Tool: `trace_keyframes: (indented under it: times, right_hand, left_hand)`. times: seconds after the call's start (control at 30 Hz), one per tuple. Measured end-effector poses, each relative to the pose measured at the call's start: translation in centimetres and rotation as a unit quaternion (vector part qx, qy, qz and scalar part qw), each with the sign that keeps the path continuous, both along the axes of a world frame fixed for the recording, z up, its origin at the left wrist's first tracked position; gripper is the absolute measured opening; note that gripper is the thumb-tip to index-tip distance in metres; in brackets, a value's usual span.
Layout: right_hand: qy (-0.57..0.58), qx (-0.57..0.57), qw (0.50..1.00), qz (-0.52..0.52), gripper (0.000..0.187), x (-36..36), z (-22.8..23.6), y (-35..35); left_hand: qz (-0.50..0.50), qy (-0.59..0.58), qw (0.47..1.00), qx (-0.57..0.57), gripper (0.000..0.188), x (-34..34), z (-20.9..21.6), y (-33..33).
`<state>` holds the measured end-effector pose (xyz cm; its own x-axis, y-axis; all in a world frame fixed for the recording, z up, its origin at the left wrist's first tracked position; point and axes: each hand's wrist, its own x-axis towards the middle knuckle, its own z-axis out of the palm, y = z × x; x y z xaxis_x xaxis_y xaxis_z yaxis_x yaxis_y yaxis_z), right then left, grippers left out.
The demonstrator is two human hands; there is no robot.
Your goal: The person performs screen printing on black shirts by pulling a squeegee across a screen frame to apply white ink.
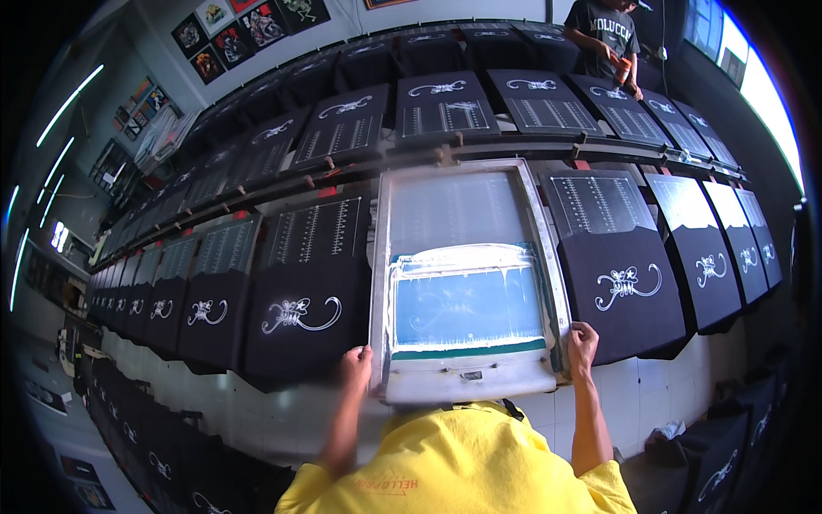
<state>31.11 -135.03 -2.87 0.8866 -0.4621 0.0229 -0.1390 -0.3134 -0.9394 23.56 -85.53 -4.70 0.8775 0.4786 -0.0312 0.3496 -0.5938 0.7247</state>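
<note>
A pale-framed printing screen [378,283] is in front of my body, held at its two sides. Closed around its left rail near the bottom corner is my left hand [355,366]. My right hand [583,341] grips the opposite rail, a little higher. A thick band of white ink [467,255] crosses the blue mesh [445,308], where a faint curling design shows. More white ink runs along the mesh's lower edge. Whatever lies beneath the screen is hidden.
Dark fabric pieces with white curling prints lie on boards to the left [295,334] and right [629,295]. More rows stand beyond a long rail [342,164]. At the far right a person [604,38] holds an orange tool [622,70]. More printed pieces [717,467] are behind me.
</note>
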Motion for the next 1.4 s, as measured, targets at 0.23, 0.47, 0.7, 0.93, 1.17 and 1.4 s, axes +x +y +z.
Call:
trace_keyframes:
  times: [0.23,0.47,0.7,0.93,1.17,1.4]
  right_hand:
    - [0.008,-0.024,1.000,0.000,0.019,0.3,-1.2,0.0]
    - [-0.028,-0.020,0.999,0.019,0.020,0.7,-3.1,-0.7]
    - [-0.019,-0.052,0.997,0.048,0.032,0.9,-3.5,-1.2]
    - [-0.163,-0.201,0.964,0.059,0.031,-0.3,-1.6,-0.1]
    - [-0.045,-0.405,0.812,0.417,0.058,-7.8,7.6,3.8]
    - [-0.027,-0.507,0.702,0.498,0.080,-6.7,8.3,3.4]
  left_hand:
    - [-0.023,0.008,0.996,0.080,0.033,0.8,1.0,-0.7]
    - [-0.003,0.052,0.995,0.090,0.032,1.0,1.4,-0.9]
    - [0.019,0.040,0.994,0.102,0.031,1.0,2.3,-2.0]
    - [-0.015,-0.150,0.976,0.160,0.027,-1.5,3.0,-2.1]
    - [-0.393,-0.070,0.898,0.188,0.046,-7.6,8.9,-4.1]
    - [-0.441,-0.042,0.864,0.239,0.052,-5.9,7.6,-5.1]
